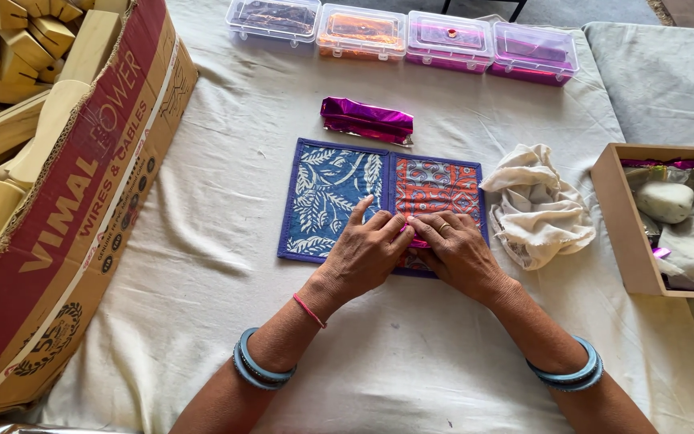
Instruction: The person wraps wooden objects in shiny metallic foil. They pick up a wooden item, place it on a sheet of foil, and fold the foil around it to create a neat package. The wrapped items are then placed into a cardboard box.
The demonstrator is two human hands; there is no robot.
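Note:
An open cloth folder [339, 181] lies flat on the white sheet, its left panel blue with a leaf print, its right panel orange-red with a purple border. My left hand [363, 253] and my right hand [455, 249] press side by side on the folder's lower middle. Between their fingertips peeks a small shiny pink piece [418, 241], mostly hidden by the fingers. A folded strip of shiny magenta foil [367, 119] rests just beyond the folder.
A large cardboard box [82, 209] of wooden blocks stands at the left. Several clear plastic cases [403, 34] line the far edge. A crumpled cream cloth [536, 205] lies right of the folder, beside a wooden tray [624, 221] holding foil, cloth and a pale stone.

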